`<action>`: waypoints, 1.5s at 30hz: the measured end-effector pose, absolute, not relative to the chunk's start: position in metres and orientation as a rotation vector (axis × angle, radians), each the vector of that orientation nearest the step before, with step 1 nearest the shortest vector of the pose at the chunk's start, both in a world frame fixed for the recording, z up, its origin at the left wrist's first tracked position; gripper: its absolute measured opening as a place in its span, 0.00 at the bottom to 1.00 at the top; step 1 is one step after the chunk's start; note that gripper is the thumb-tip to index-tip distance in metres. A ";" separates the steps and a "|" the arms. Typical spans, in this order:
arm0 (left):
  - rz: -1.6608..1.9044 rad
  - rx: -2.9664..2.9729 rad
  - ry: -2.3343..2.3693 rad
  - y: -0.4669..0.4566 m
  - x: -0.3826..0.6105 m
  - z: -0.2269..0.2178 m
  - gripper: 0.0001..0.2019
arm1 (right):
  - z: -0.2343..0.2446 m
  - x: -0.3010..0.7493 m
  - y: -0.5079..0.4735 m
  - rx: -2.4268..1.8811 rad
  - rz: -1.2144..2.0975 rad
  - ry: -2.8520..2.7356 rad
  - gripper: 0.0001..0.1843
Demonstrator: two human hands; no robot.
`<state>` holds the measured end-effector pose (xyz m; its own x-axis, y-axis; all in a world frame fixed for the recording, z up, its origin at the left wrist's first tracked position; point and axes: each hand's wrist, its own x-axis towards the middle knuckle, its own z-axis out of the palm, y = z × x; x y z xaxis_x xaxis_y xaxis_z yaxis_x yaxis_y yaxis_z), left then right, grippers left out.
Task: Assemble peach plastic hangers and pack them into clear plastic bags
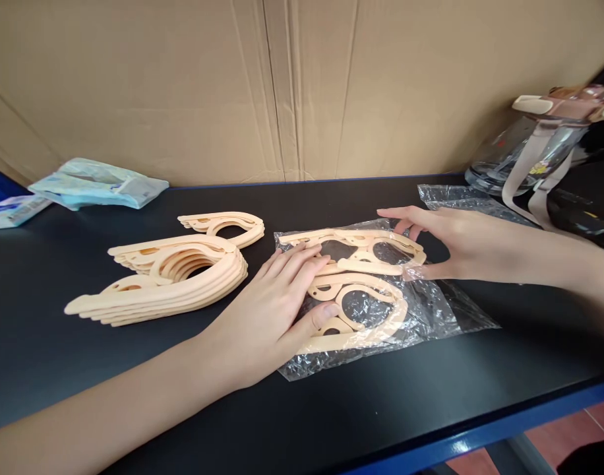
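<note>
A clear plastic bag [430, 310] lies flat with peach folding hangers in it. One folding hanger [371, 267] is at the far side of the bag, and another folding hanger [398, 323] is nearer to me. My left hand [277, 307] rests palm down on the bag's left part, fingers stretched over the hangers and hiding their left ends. Around the right end of the far hanger, my right hand [430, 241] has thumb and fingers apart. Its thumb is at the bag's surface; whether it presses there I cannot tell.
Left of the bag are a stack of peach folding hangers [183, 290] and a smaller stack [242, 231] behind it. A tissue pack [101, 185] lies at the back left. A bottle with a strap [554, 142] and another clear bag [460, 198] are right. Cardboard [183, 86] walls the back.
</note>
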<state>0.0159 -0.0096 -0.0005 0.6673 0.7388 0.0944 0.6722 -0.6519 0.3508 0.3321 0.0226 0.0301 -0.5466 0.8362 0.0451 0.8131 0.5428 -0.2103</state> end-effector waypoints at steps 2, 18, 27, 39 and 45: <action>0.342 2.573 1.170 -0.010 0.015 -0.001 0.31 | 0.026 0.325 0.024 -1.346 0.269 -2.579 0.45; 0.441 2.566 1.149 -0.010 0.013 -0.004 0.29 | 0.022 0.319 0.034 -1.062 0.466 -2.440 0.39; 0.570 2.438 1.131 -0.010 0.013 -0.001 0.24 | 0.019 0.320 0.037 -1.099 0.582 -2.493 0.41; 0.501 2.564 1.046 -0.009 0.014 0.001 0.22 | 0.009 0.305 0.034 -0.971 0.763 -2.336 0.32; 0.594 2.508 1.178 -0.009 0.015 0.000 0.24 | -0.001 0.301 0.037 -0.962 0.891 -2.187 0.34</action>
